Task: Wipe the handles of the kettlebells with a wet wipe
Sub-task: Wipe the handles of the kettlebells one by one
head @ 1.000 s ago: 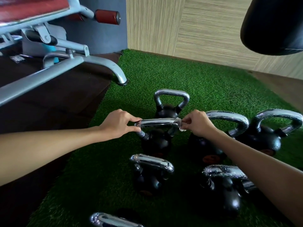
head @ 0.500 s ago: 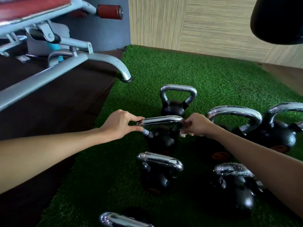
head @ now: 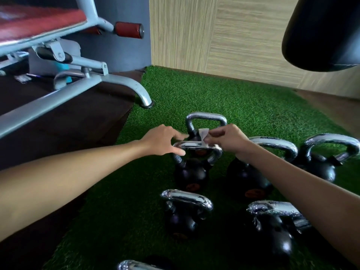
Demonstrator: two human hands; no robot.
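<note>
Reaching forward, both your forearms converge on the middle kettlebell [head: 190, 174], which stands upright on the turf [head: 224, 94]. Your left hand [head: 163, 141] sits at the 9 o'clock end of its handle [head: 194, 146], with fingers stretched out, thumb against the chrome and no clench. Blur hides finer contact. Your right hand [head: 227, 139] sits toward the 3 o'clock end, thumb and fingertips pinching the wipe [head: 203, 134]. The wipe's lower edge meets the top bar and its upper flap stands free.

Surroundings, taken from the middle kettlebell:
- The rear kettlebell [head: 206, 116] is at 12 o'clock, its body masked by your hands.
- The right kettlebell [head: 245, 178] is at 3 o'clock, with your right forearm crossing it.
- The far kettlebell [head: 319, 168] is beyond that.
- The near kettlebell [head: 181, 221] is at 6 o'clock.
- The fifth kettlebell [head: 272, 236] is at 5 o'clock, partly under your forearm.
- The bench [head: 48, 106] is at 10 o'clock, its foot at the turf's edge.
- The bag [head: 321, 32], black, is at 2 o'clock, high.
</note>
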